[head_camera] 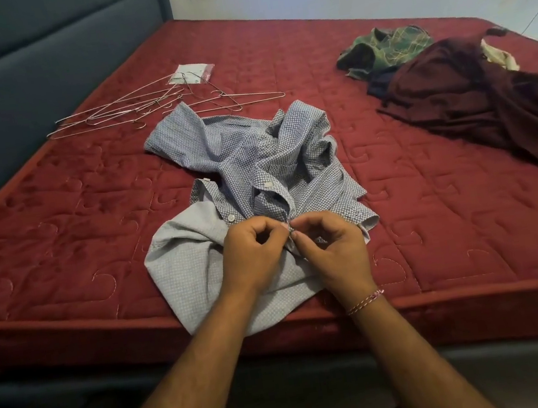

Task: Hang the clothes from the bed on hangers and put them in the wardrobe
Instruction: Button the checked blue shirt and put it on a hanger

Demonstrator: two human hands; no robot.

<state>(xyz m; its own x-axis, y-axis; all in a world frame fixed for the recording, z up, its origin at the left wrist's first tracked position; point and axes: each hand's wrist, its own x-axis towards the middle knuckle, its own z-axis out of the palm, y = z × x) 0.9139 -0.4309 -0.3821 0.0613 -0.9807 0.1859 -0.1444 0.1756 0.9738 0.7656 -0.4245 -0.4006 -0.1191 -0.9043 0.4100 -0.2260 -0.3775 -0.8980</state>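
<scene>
Blue checked shirt (247, 158) lies crumpled on the red bed (57, 233), near edge, hem hanging over. My left hand (251, 258) and right hand (333, 250) both pinch its front placket at a button, fingertips meeting. Wire hangers (143, 109) lie heaped just beyond the shirt. Maroon garment (481, 101) and green patterned shirt (384, 49) piled to the far right.
</scene>
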